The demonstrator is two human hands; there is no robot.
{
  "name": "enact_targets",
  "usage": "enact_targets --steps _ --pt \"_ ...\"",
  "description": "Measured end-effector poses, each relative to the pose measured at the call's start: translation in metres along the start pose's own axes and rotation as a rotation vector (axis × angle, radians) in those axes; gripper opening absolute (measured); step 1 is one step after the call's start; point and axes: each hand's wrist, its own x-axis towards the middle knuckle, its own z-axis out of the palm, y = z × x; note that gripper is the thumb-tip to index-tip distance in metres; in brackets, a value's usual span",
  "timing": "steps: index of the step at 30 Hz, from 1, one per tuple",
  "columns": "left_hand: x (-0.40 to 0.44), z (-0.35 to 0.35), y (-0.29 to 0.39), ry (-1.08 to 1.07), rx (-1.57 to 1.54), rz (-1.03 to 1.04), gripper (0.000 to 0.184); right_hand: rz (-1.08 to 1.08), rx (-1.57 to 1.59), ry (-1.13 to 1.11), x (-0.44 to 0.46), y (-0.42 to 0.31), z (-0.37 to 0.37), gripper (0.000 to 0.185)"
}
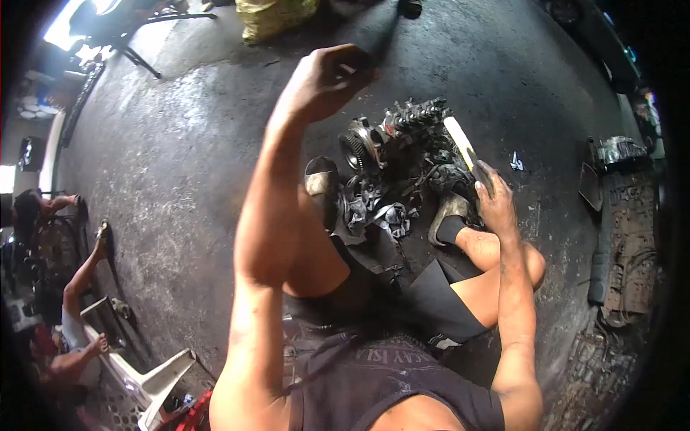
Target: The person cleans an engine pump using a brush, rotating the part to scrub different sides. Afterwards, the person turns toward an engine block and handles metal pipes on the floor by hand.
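Note:
My left hand is raised at the upper middle, fingers curled, and what they hold, if anything, is hidden. On the right, my right hand grips a light-coloured stick-like tool by its dark lower end. The tool's pale end points up and left, near the metal engine part. That part lies on the floor between and beyond my feet, with a toothed wheel at its left end. Crumpled grey rags and smaller metal parts lie just below it.
Dark floor surrounds me. Greasy engine parts line the right edge. A white plastic chair is at the lower left, near another person's bare leg and hand. A yellowish sack sits at the top.

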Motion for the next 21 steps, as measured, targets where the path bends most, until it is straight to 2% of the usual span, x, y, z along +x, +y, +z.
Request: enact_targets --steps 2,5,8,9,10,12,13,15,16,18,19,20,21 --pt "-0.005 -0.020 -0.008 -0.167 0.036 -0.111 0.030 0.054 -0.024 -0.014 0.005 -0.008 0.001 0.040" --pt "-0.005 -0.031 -0.061 -0.198 0.058 -0.123 0.031 0.094 -0.041 -0.062 0.031 -0.038 -0.004 0.038" --pt "-0.021 -0.005 -0.150 -0.201 0.079 -0.155 0.035 0.133 -0.079 -0.101 0.070 -0.079 -0.017 0.034" --pt "-0.024 0.006 -0.166 -0.290 0.015 -0.278 0.038 0.145 -0.068 -0.129 0.086 -0.092 -0.024 0.034" --pt "-0.029 0.024 -0.191 -0.313 -0.070 -0.296 0.041 0.158 -0.054 -0.156 0.101 -0.102 -0.029 0.033" --pt "-0.034 0.066 -0.235 -0.317 -0.123 -0.379 0.051 0.114 -0.093 -0.137 0.129 -0.109 -0.025 0.032" --pt "-0.035 0.091 -0.259 -0.274 -0.085 -0.347 0.057 0.109 -0.129 -0.156 0.143 -0.114 -0.021 0.032" --pt "-0.028 0.130 -0.284 -0.206 -0.010 -0.358 0.068 0.176 -0.013 -0.201 0.168 -0.112 0.004 0.032" --pt "-0.022 0.146 -0.295 -0.213 -0.015 -0.379 0.087 0.209 0.045 -0.223 0.180 -0.112 0.019 0.031" --pt "-0.014 0.176 -0.312 -0.165 0.023 -0.373 0.110 0.162 -0.248 -0.310 0.204 -0.096 0.075 0.028" --pt "-0.011 0.189 -0.323 -0.208 -0.012 -0.421 0.130 0.148 -0.275 -0.411 0.213 -0.079 0.113 0.026" --pt "-0.011 0.197 -0.329 -0.226 -0.070 -0.451 0.131 0.102 -0.400 -0.491 0.222 -0.073 0.152 0.026" --pt "-0.012 0.204 -0.333 -0.243 -0.129 -0.479 0.132 -0.007 -0.470 -0.372 0.228 -0.070 0.179 0.027"
